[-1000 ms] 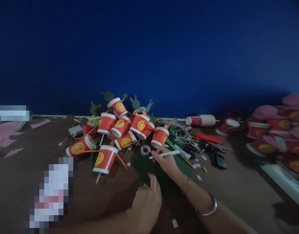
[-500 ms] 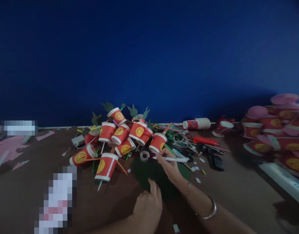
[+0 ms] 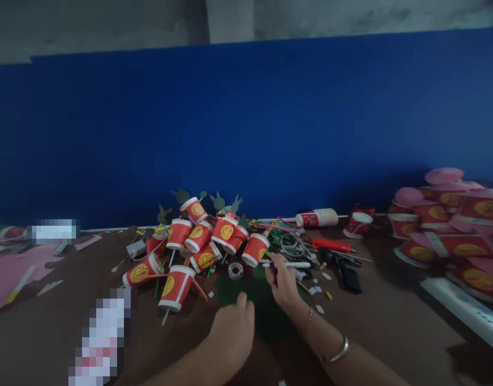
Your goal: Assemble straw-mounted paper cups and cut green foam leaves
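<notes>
My right hand (image 3: 282, 281), with bracelets on its wrist, grips a white pen (image 3: 297, 265) with a purple band, held nearly level. Below it lies a dark green sheet (image 3: 266, 319) on the brown table. My left hand (image 3: 233, 329) is at the sheet's left side, fingers curled and pressed together; whether anything is in them is hidden. A tape roll (image 3: 236, 271) lies just past the sheet. Close to the pen tip is a red paper cup (image 3: 255, 250) with a yellow emblem and a straw.
Several red cups with straws and green rabbit-ear cutouts make a pile (image 3: 198, 236). Cords (image 3: 290, 244), a red-handled tool (image 3: 334, 245) and paper scraps lie behind. Pink-topped cups (image 3: 435, 214) and a power strip (image 3: 463, 308) stand right. Pink paper (image 3: 21, 279) lies left. A blue wall (image 3: 246, 134) rises behind.
The view has tilted up, showing grey wall above the blue. My left hand's extended finger has curled in, and the hand has shifted left. My right hand keeps the pen, slightly farther right.
</notes>
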Demonstrator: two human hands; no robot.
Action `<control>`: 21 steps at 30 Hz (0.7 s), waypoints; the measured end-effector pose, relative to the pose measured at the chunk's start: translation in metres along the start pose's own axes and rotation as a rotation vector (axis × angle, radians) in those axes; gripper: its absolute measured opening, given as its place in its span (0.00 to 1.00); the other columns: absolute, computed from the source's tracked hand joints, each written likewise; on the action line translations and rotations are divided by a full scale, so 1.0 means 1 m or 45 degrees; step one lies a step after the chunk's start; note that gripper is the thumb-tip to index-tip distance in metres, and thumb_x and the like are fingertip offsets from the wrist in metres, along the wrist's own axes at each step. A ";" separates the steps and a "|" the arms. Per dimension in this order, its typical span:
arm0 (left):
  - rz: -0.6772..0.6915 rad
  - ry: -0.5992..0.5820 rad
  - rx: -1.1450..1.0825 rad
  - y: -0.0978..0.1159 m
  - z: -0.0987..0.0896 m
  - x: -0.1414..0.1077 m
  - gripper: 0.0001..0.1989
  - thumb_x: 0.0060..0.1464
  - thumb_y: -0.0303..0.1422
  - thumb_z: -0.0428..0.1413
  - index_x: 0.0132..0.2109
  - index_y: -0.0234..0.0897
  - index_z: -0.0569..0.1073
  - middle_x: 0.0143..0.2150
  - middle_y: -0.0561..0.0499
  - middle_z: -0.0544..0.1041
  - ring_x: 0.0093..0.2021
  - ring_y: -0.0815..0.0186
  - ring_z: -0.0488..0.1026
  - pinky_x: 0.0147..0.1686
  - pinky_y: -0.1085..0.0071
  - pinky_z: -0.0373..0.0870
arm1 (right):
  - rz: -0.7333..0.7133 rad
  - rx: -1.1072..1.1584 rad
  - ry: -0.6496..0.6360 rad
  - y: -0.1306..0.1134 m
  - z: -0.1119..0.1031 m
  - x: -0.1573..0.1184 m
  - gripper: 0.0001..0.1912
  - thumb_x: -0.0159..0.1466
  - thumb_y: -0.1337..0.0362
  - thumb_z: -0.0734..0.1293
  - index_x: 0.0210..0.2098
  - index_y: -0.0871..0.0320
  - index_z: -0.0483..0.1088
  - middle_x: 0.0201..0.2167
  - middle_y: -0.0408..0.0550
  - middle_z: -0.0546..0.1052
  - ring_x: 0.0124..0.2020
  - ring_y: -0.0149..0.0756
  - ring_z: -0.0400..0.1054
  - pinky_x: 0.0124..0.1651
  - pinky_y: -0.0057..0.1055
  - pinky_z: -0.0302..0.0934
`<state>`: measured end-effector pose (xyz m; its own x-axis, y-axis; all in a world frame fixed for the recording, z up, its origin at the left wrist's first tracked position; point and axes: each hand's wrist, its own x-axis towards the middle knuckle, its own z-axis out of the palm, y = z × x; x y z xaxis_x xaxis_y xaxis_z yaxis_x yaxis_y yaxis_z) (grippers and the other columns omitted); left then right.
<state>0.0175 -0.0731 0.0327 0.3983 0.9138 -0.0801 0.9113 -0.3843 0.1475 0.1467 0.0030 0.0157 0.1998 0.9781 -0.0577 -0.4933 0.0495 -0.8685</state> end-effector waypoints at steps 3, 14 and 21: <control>-0.106 0.347 -0.739 -0.012 -0.006 0.019 0.22 0.48 0.21 0.47 0.52 0.35 0.67 0.50 0.42 0.71 0.50 0.58 0.69 0.49 0.62 0.65 | 0.178 0.092 -0.192 -0.007 0.005 -0.003 0.18 0.54 0.55 0.63 0.17 0.55 0.53 0.05 0.31 0.52 0.08 0.21 0.40 0.12 0.22 0.32; -0.272 0.303 -2.025 -0.007 -0.003 0.059 0.11 0.38 0.35 0.60 0.30 0.31 0.74 0.24 0.52 0.75 0.26 0.67 0.70 0.29 0.71 0.66 | 0.005 0.071 -0.242 -0.023 0.013 -0.003 0.16 0.51 0.56 0.68 0.19 0.57 0.59 0.09 0.33 0.61 0.10 0.21 0.50 0.12 0.19 0.40; -0.271 0.411 -1.699 -0.028 0.002 0.057 0.13 0.46 0.37 0.53 0.32 0.31 0.75 0.25 0.52 0.74 0.25 0.68 0.70 0.24 0.74 0.65 | -0.146 0.047 -0.055 -0.060 0.002 0.017 0.20 0.56 0.46 0.62 0.34 0.57 0.67 0.11 0.36 0.66 0.12 0.26 0.57 0.15 0.21 0.48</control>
<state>0.0152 -0.0103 0.0220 0.0580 0.9982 -0.0180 0.0908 0.0127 0.9958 0.1778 0.0168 0.0682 0.2205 0.9734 0.0628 -0.5004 0.1681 -0.8493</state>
